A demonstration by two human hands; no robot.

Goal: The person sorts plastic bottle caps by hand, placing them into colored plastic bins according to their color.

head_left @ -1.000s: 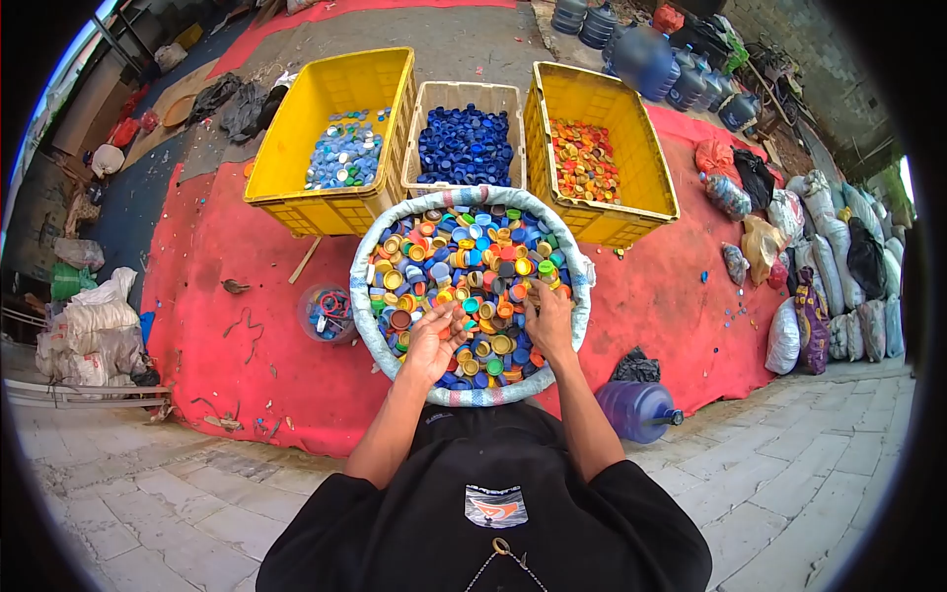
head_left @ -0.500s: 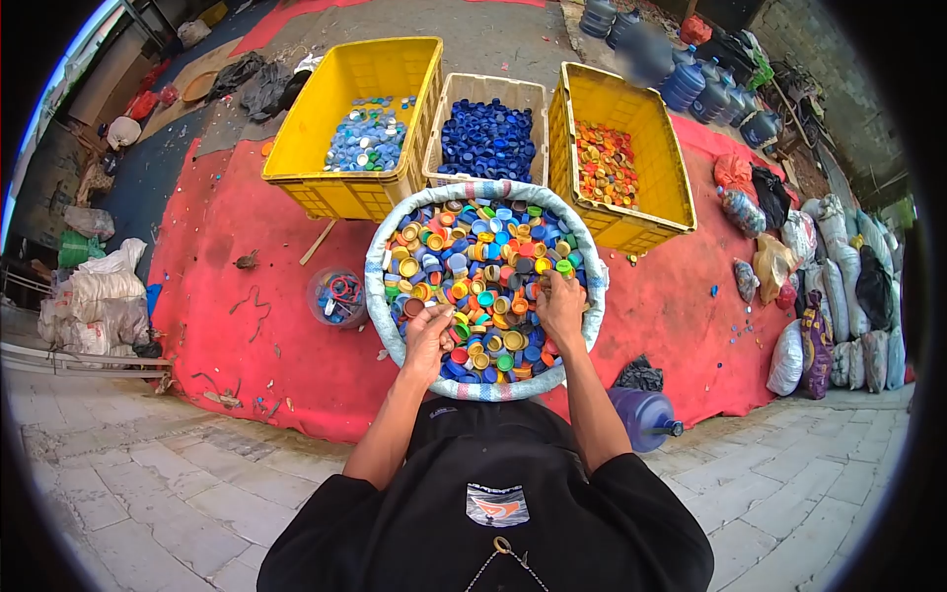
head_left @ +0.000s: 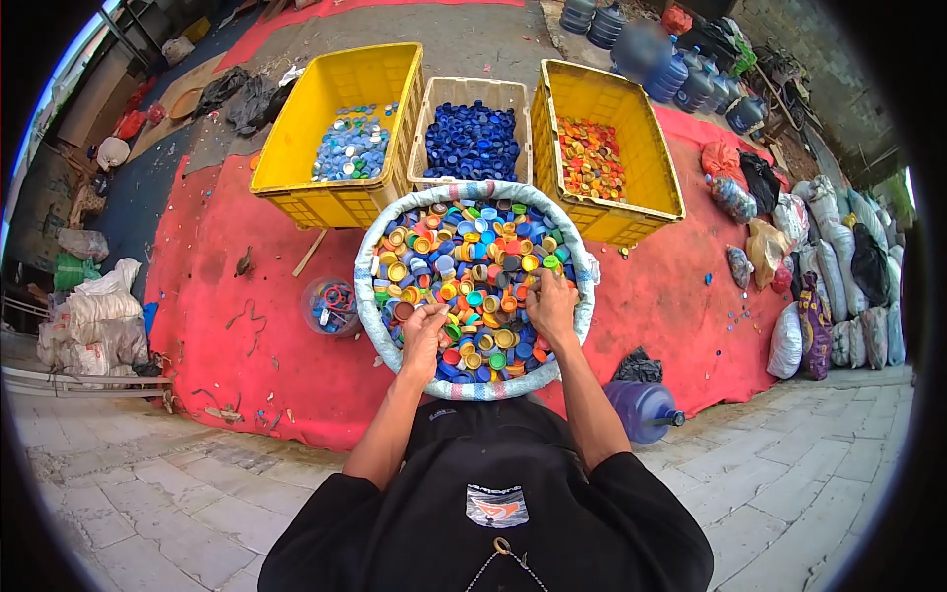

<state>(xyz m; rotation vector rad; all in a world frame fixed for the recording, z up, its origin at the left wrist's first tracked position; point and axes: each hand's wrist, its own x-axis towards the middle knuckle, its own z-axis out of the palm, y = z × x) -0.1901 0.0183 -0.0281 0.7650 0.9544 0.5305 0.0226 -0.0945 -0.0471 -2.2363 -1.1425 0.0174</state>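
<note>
A round basket (head_left: 365,286), its rim wrapped in pale striped cloth, sits in front of me, filled with plastic bottle caps (head_left: 476,298) of many colours. My left hand (head_left: 425,337) is over the basket's left part, fingers pinched together just above the caps. Further right, my right hand (head_left: 552,308) has its fingers curled down among the caps, near a yellow one and a green one. What either hand holds is hidden by the fingers. Beyond the basket are a yellow crate (head_left: 286,183) with light blue caps, a whitish crate (head_left: 526,128) with dark blue caps and another yellow crate (head_left: 646,212) with orange and red caps.
A clear tub (head_left: 318,318) with small items stands left of the basket on the red mat (head_left: 227,296). To the right lies a large water jug (head_left: 641,409) beside a black bag (head_left: 639,365). Filled sacks (head_left: 786,340) line the right side; more water jugs (head_left: 667,74) stand behind.
The view has shifted slightly, so the basket and crates appear a little further left. Both hands stay over the caps, with the right hand's fingers slightly repositioned.
</note>
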